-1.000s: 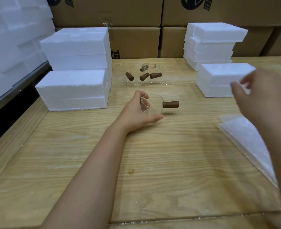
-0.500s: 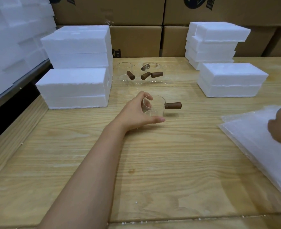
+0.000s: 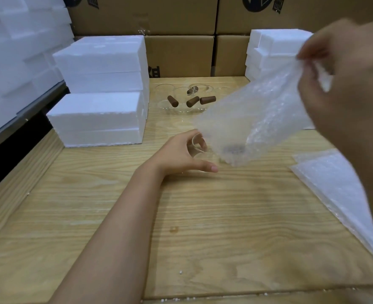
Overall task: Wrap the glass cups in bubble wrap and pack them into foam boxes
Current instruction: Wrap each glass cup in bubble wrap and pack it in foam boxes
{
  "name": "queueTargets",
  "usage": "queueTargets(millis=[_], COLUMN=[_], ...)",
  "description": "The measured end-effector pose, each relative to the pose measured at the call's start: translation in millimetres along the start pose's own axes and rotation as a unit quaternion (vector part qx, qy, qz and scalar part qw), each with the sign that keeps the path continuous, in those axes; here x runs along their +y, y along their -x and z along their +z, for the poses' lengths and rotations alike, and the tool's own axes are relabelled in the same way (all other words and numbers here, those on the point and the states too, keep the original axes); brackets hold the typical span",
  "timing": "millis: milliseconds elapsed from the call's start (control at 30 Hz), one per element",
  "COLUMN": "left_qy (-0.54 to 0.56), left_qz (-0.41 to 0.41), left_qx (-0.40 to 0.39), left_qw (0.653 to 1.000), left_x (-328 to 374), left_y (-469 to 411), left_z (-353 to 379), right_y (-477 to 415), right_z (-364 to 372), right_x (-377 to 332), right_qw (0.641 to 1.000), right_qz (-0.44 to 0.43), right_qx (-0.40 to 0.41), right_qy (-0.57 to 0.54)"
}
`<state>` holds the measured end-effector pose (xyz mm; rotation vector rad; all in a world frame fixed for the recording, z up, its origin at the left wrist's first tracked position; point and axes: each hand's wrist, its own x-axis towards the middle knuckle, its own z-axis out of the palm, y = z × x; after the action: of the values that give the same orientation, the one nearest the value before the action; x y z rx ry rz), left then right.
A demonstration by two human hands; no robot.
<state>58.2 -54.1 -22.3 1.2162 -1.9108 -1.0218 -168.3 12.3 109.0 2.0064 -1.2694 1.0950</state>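
Observation:
My left hand [image 3: 181, 153] rests on the wooden table and grips a clear glass cup [image 3: 199, 147] that lies on its side. Its brown wooden handle shows only as a dark smudge through the plastic. My right hand [image 3: 343, 84] is raised at the upper right and pinches the top of a bubble wrap sheet [image 3: 253, 119]. The sheet hangs down and leftward, and its lower end covers the cup's right side. Several more glass cups with brown handles [image 3: 187, 98] lie at the back middle of the table.
A stack of bubble wrap sheets [image 3: 343, 194] lies at the right edge. Closed white foam boxes [image 3: 97, 115] are stacked at the back left, more foam boxes [image 3: 269, 49] at the back right. Cardboard cartons [image 3: 179, 53] line the back. The wooden table [image 3: 203, 227] drops off on the left.
My right hand went down to the stack at the right, took a bubble wrap sheet and lifted it up over the cup. My left hand stayed on the cup.

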Motion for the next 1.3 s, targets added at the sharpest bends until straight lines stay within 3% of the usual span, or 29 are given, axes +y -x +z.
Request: queueTargets(millis=[33,133,367,600,800,900,1000,1133,1233,1300], left_qy=[0.004,0.012,0.06,0.179,0.053,0.029,0.024,0.014,0.021,0.024], left_qz=[0.0,0.005,0.015,0.037,0.107,0.113,0.114,0.124,0.134,0.136], left_qx=[0.002,-0.013,0.008,0.202,0.282,0.371,0.413,0.437,0.456,0.473], left_qw=[1.0,1.0,0.998,0.962,0.952,0.921,0.903,0.891,0.879,0.87], left_x=[0,1,6,20,24,25,23,24,26,26], left_y=[0,0,0,1,-1,-6,-8,-9,-8,-9], left_z=[0,-1,-8,-8,4,11,11,8,7,5], right_y=[-1,14,36,37,34,42,59,77,79,79], right_z=[6,42,93,104,111,110,104,96,93,93], right_x=[3,-3,11,14,11,2,-1,6,11,13], right_qw=[0.999,0.997,0.983,0.979,0.968,0.949,0.922,0.878,0.823,0.81], right_qz=[0.008,0.036,0.103,0.128,0.16,0.207,0.254,0.329,0.417,0.427], right_qx=[0.033,-0.037,-0.007,0.017,-0.01,0.044,0.1,-0.004,-0.03,-0.115], right_qy=[-0.015,-0.049,-0.148,-0.155,-0.191,-0.235,-0.273,-0.348,-0.384,-0.385])
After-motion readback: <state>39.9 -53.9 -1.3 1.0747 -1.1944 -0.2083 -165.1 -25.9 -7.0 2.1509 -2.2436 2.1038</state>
